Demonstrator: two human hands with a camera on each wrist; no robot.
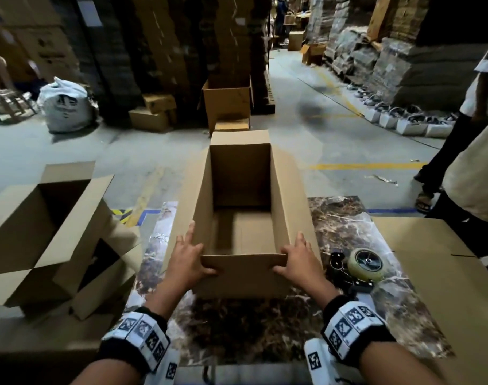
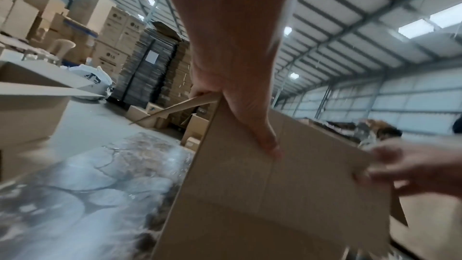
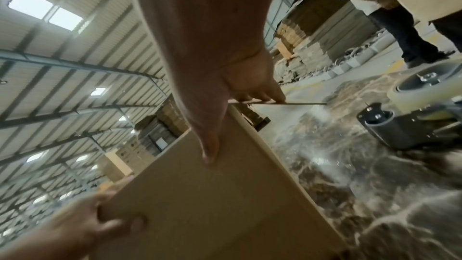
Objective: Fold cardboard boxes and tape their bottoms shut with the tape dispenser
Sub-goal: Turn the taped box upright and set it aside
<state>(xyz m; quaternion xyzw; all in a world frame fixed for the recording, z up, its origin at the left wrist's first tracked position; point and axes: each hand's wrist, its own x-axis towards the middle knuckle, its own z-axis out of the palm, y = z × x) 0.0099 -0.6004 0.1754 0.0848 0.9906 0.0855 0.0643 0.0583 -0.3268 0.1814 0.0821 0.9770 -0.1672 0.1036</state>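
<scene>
An open brown cardboard box point(image 1: 241, 190) stands on the marble-patterned table point(image 1: 345, 232), its top flaps up and its inside bare. My left hand point(image 1: 188, 262) grips its near left corner, thumb on the near flap and fingers along the side flap. My right hand point(image 1: 298, 262) grips the near right corner the same way. In the left wrist view the left hand point(image 2: 237, 106) has its thumb flat on the box point(image 2: 287, 195) and its fingers curled over the flap edge. The right hand point(image 3: 237, 102) holds the box point(image 3: 212, 205) likewise. The tape dispenser point(image 1: 356, 269) lies right of the box.
A second open box point(image 1: 43, 223) sits at the table's left. Flat cardboard point(image 1: 445, 259) lies at the right. Another person point(image 1: 473, 162) stands close to the table's right far corner. More boxes point(image 1: 227, 107) and a white sack point(image 1: 66, 107) stand on the floor beyond.
</scene>
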